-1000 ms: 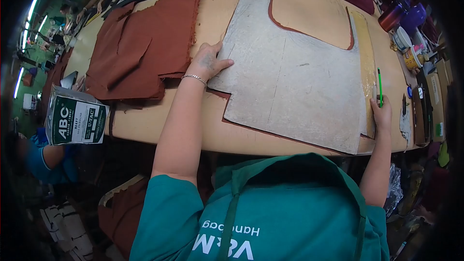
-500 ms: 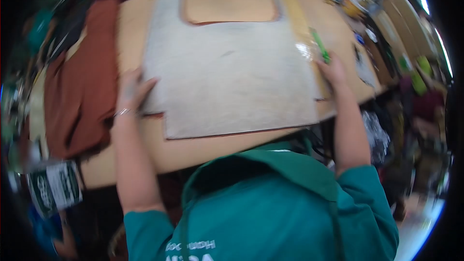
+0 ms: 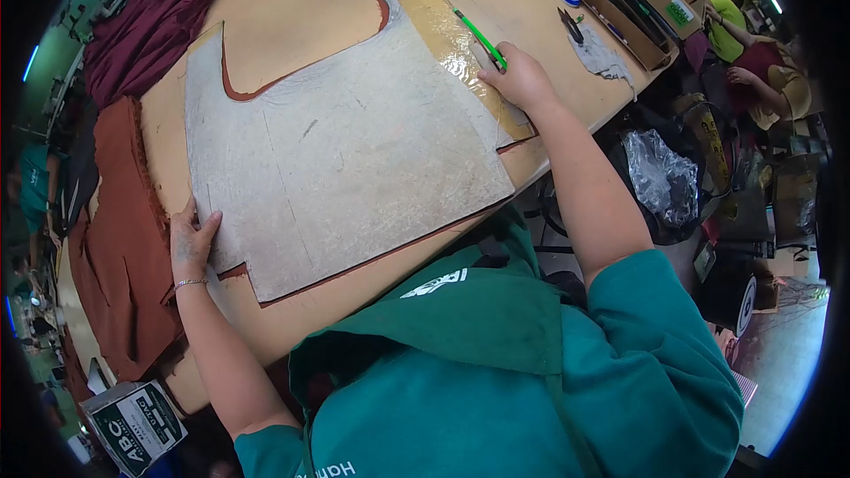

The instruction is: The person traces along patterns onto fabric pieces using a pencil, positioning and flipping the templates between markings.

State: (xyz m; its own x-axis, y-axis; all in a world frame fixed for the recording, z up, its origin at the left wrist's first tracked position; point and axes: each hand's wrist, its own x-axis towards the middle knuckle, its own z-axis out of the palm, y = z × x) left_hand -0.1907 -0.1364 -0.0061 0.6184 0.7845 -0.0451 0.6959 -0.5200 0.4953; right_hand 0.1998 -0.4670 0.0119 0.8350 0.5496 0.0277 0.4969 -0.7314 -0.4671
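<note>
A large grey pattern board (image 3: 354,150) with a curved cut-out lies on the table, a yellow taped strip (image 3: 421,0) along its right side. Reddish-brown material peeks out beneath it along the cut-out and near edge. My left hand (image 3: 191,241) rests at the board's lower left edge, thumb spread on top and fingers along the side. At the right edge, my right hand (image 3: 521,80) is closed around a slim green pen (image 3: 478,37), its far end pointing up and left over the taped strip. Some of its fingers are hidden.
Reddish-brown cloth (image 3: 119,239) hangs over the table's left side, with maroon cloth (image 3: 159,22) behind it. Dark snips (image 3: 571,26) and a grey rag (image 3: 602,62) lie at the right, near a cardboard tray (image 3: 624,22). A labelled box (image 3: 133,429) stands lower left.
The view has turned and sharpened, so the board now appears tilted, with its left side lower. Both hands stay at the board's edges, and the pen remains in my right hand.
</note>
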